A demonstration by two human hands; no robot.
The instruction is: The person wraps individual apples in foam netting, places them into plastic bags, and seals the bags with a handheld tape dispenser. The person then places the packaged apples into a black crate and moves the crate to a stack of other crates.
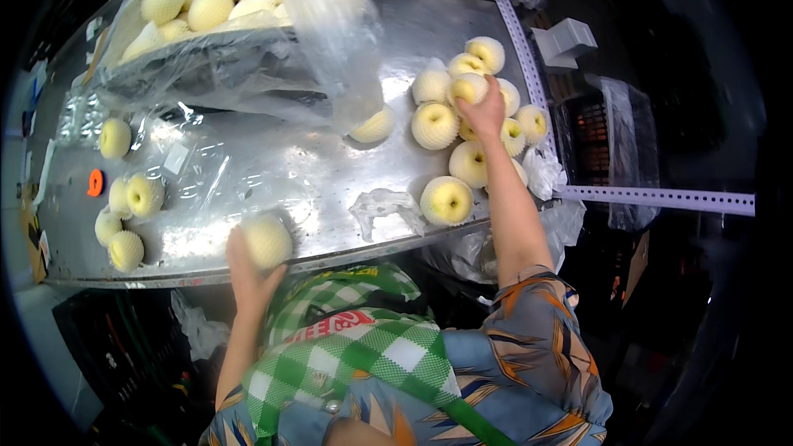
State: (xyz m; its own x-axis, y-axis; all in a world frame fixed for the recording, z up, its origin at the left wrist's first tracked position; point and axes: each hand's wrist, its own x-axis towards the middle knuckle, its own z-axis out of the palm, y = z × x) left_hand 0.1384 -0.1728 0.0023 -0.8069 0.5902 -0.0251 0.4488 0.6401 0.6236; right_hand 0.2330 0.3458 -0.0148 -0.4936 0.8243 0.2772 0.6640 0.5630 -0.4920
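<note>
My left hand [246, 268] holds a pale yellow fruit in a foam net sleeve [267, 240] at the near edge of the shiny metal table [273, 173]. My right hand [483, 107] reaches far over the table and grips another netted fruit [467, 87] on top of a pile of the same fruit [475, 128] at the table's right side. One netted fruit [447, 200] lies nearest the front edge of that pile.
A plastic-lined box [223, 41] full of netted fruit stands at the back left, with one fruit [374, 126] under its loose plastic. Several fruits [132, 206] lie at the left, near an orange tape ring [96, 182]. A perforated metal rail [661, 196] runs right.
</note>
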